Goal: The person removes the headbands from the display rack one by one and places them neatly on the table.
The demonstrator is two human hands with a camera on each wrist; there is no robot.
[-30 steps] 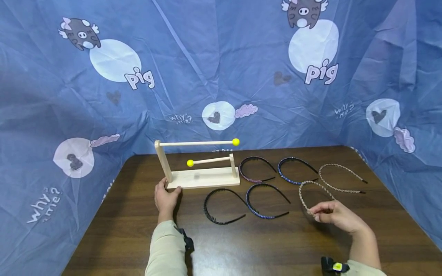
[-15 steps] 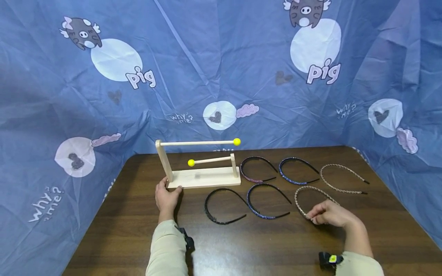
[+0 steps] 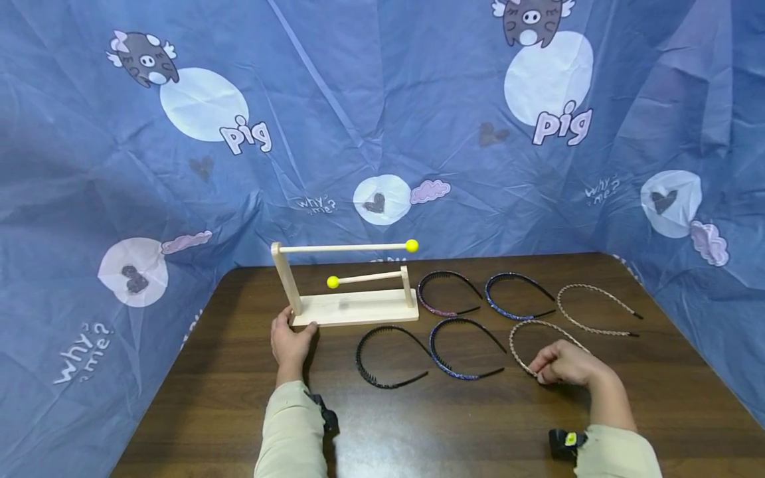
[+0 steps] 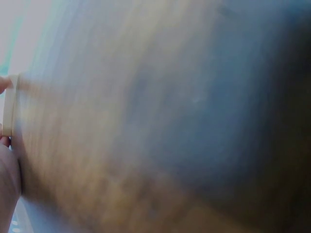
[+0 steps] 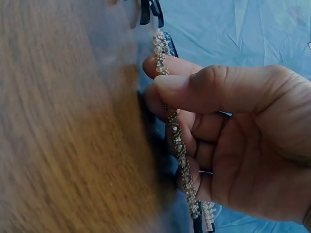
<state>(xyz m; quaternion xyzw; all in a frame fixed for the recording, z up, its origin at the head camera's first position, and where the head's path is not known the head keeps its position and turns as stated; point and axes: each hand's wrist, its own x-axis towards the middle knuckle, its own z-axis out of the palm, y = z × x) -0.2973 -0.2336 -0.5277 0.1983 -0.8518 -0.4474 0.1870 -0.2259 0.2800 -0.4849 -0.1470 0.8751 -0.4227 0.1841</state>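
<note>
My left hand (image 3: 291,342) grips the left end of the base of a pale wooden two-bar stand (image 3: 364,307), thumb at its front edge. In the left wrist view only a sliver of the base (image 4: 9,109) and parts of the hand show at the left edge. My right hand (image 3: 568,364) pinches a beige beaded headband (image 3: 512,340) near one end, between thumb and fingers. Close up in the right wrist view, gold and clear beads line this headband (image 5: 181,153). Both bars of the stand end in yellow balls and carry nothing.
Behind the right hand lies another beaded headband (image 3: 588,329). Between the stand and that hand lie a black headband (image 3: 358,362), a front blue one (image 3: 439,365), a back blue one (image 3: 499,309) and a pinkish one (image 3: 427,307). A blue curtain (image 3: 382,119) hangs behind the brown table (image 3: 227,398).
My right hand has shifted a little left and toward me, bringing the beaded headband lower over the table and away from the one behind it. The left hand stays on the stand.
</note>
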